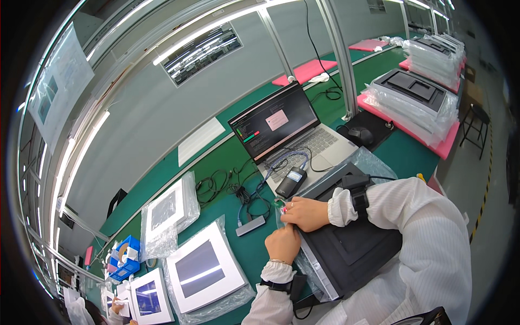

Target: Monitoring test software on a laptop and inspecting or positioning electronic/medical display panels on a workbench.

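My right hand [306, 212] rests on the near-left corner of a dark flat device [352, 249] lying in a clear plastic bag, its fingers pinching a small connector [280, 204] at that corner. My left hand [283, 243] is closed in a fist just below, pressed against the device's left edge. Both wrists wear black straps over white sleeves. A grey hub [251, 225] with cables lies on the green mat just left of my hands. Beyond them a black handheld unit [291, 181] sits on an open laptop [292, 138].
White-framed panels in plastic bags [205, 267] [167, 211] lie to the left on the green table [238, 157]. Stacks of bagged dark devices on pink foam [414, 103] stand at the right. A mouse [361, 134] sits right of the laptop. Another person's hand [116, 307] is at bottom left.
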The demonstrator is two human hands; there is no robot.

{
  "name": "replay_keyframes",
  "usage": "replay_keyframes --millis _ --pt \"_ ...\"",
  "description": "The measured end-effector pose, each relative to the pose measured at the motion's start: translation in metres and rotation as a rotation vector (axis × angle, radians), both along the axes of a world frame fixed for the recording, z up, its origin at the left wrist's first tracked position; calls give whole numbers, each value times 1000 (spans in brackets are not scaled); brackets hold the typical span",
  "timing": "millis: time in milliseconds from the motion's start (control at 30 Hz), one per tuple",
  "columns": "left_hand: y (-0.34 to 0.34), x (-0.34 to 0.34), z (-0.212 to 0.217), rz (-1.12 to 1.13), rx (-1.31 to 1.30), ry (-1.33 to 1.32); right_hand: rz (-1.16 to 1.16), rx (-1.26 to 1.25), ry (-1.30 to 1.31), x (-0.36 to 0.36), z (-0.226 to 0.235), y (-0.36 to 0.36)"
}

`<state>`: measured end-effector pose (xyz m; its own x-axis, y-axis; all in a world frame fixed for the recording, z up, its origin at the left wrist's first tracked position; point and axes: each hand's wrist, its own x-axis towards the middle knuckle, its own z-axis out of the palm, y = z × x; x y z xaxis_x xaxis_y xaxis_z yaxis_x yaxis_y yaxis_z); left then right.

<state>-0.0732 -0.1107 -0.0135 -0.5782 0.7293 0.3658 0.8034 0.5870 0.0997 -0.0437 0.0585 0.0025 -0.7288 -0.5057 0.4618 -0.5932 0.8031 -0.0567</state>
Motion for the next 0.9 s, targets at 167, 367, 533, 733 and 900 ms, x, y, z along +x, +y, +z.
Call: replay_keyframes --millis 167,367,533,733,900 --pt "-3 2 -7 -25 28 88 -31 41 -71 2 2 -2" --pt "0 4 -8 -14 30 130 -21 26 -63 2 2 -1" --pt "2 3 -9 -25 42 111 -24 38 -68 2 2 0" --pt "-1 -1 -7 -65 84 88 -13 30 -61 2 1 0" --pt "-4 -7 -6 -66 319 45 13 19 -50 3 6 4"
